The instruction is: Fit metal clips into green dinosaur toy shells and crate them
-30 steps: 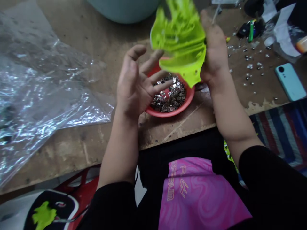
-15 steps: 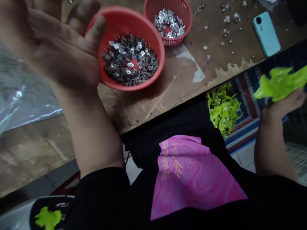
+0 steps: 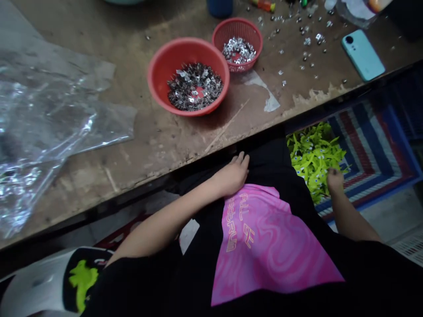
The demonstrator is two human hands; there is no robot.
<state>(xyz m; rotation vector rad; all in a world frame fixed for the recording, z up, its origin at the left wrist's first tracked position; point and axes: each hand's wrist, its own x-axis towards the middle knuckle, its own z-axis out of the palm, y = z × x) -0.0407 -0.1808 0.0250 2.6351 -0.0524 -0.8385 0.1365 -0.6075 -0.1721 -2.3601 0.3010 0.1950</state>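
Observation:
My left hand (image 3: 232,175) lies on my lap over the black clothing, fingers stretched out, with nothing in it. Down to the right, my right hand (image 3: 335,179) is at the right edge of a heap of lime-green floppy pieces (image 3: 313,154), several bearing small white and blue eye-like spots. Its fingers are hidden from view, so whether it grips a piece does not show. A similar lime-green piece (image 3: 82,281) rests on a black and white surface at the lower left.
On the worn wooden table (image 3: 139,163) stand a red bowl (image 3: 155,75) and a red basket (image 3: 254,35), both holding small metal parts. Clear plastic sheeting (image 3: 66,119) covers the left. A mint phone (image 3: 365,57) lies near the right edge. A striped mat (image 3: 370,145) is below.
My left hand has come down from above the table beside the red bowl to my lap. My right hand, which held up a lime-green piece, has dropped to the heap; that piece is no longer distinguishable.

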